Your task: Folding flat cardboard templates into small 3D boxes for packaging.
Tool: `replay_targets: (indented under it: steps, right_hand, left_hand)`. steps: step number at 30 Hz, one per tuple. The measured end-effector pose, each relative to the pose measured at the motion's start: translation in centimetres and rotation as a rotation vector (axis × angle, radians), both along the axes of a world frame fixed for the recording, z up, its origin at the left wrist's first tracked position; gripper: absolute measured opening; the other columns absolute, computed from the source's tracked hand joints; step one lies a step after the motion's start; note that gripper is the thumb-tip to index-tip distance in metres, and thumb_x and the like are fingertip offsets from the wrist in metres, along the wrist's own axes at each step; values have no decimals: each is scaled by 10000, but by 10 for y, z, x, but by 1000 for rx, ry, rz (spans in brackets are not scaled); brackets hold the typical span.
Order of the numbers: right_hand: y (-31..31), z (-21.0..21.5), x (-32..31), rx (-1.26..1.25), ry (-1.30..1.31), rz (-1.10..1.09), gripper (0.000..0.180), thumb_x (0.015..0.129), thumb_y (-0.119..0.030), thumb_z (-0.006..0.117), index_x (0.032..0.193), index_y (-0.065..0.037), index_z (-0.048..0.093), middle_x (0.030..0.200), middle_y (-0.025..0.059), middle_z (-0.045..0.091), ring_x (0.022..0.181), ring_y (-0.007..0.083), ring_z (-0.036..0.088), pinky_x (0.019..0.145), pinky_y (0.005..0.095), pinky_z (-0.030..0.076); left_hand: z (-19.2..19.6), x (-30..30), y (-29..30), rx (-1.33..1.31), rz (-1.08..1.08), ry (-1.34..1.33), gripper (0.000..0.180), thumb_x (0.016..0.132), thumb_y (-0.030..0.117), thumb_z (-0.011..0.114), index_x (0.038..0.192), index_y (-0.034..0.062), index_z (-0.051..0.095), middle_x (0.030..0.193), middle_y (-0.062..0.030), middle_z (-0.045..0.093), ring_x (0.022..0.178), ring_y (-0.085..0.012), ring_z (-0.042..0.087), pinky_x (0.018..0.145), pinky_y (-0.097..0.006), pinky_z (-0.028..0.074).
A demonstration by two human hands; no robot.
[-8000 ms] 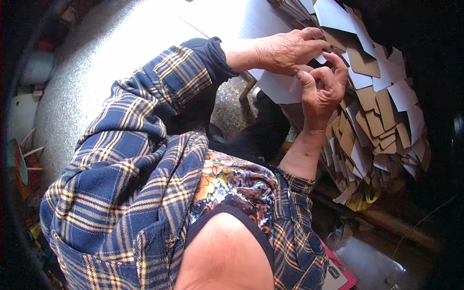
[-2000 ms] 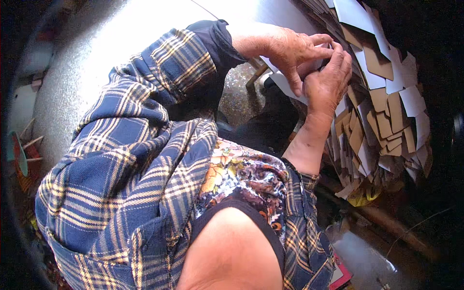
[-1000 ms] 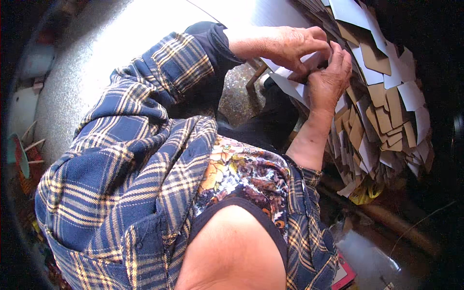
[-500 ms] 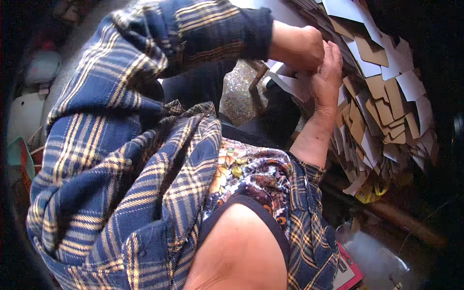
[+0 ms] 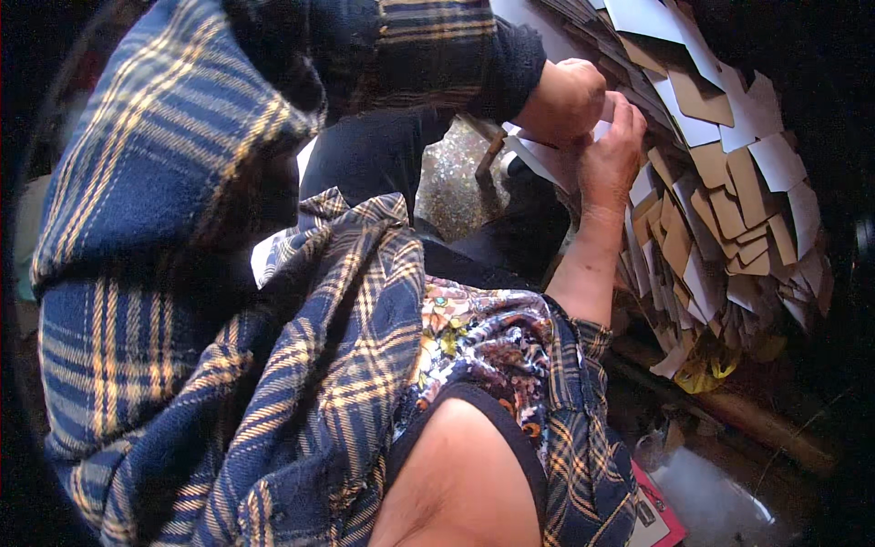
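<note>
My left hand (image 5: 567,98) is closed in a fist, with its fingertips turned away, so what it grips, if anything, is hidden. Right beside it, my right hand (image 5: 616,153) has its fingers curled around a piece of white paper (image 5: 602,129), which shows between the two hands. Below my left hand, a larger white sheet (image 5: 543,162) slants out, partly covered by both hands. I cannot tell whether the two white parts are one sheet.
To the right rises a large stack of folded white and brown paper pieces (image 5: 720,196), close beside my right hand. A yellow plastic wrapper (image 5: 709,372) lies under it. A wooden bar (image 5: 766,424) runs below. Speckled floor (image 5: 456,178) shows between my dark-trousered legs.
My right hand's fingers, stretched out before, are now curled. My left hand has shifted slightly down and left, and its plaid upper sleeve has swung out to the left.
</note>
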State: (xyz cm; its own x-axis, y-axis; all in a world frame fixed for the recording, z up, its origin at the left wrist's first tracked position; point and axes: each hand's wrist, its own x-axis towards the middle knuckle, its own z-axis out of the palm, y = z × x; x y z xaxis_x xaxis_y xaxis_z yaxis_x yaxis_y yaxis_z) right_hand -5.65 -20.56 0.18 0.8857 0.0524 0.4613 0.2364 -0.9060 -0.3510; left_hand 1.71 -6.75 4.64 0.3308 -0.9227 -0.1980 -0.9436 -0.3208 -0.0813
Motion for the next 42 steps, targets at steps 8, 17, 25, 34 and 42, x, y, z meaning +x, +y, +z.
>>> replay_targets:
  steps: [8,17,25,34,42]
  right_hand:
    - [1,-9,10,91,-13,69,454,731,-78,690,1157,-57,534,1139,177,520,1087,357,516,929,422,444]
    - [10,-14,18,162,28,30,511,692,-75,737,1172,-84,561,1173,188,528,1105,355,535,938,413,437]
    - [9,-6,9,243,-9,-27,382,721,-19,659,1093,-31,573,1078,204,536,1052,376,529,914,424,434]
    - [9,-5,11,171,13,-48,375,734,14,578,1107,-29,577,1116,229,520,1060,385,526,926,420,435]
    - [-2,-5,6,103,-92,105,428,713,-2,590,1137,-54,566,1147,189,512,1069,381,531,936,432,440]
  left_hand:
    - [11,-2,-4,173,73,61,289,827,352,611,948,108,710,975,-107,672,942,-276,636,763,-428,493]
    - [-20,33,11,1,-173,-35,363,836,397,617,854,50,722,866,-102,695,775,-264,660,644,-393,506]
    - [13,18,-8,245,298,411,344,765,313,693,1010,72,682,884,-134,675,861,-260,643,764,-394,488]
    - [-10,38,28,-286,-286,485,467,787,351,699,1170,93,621,947,-202,672,830,-343,643,730,-422,491]
    - [-8,28,38,-266,-176,428,541,780,367,719,1238,112,583,878,-173,690,785,-284,650,705,-395,490]
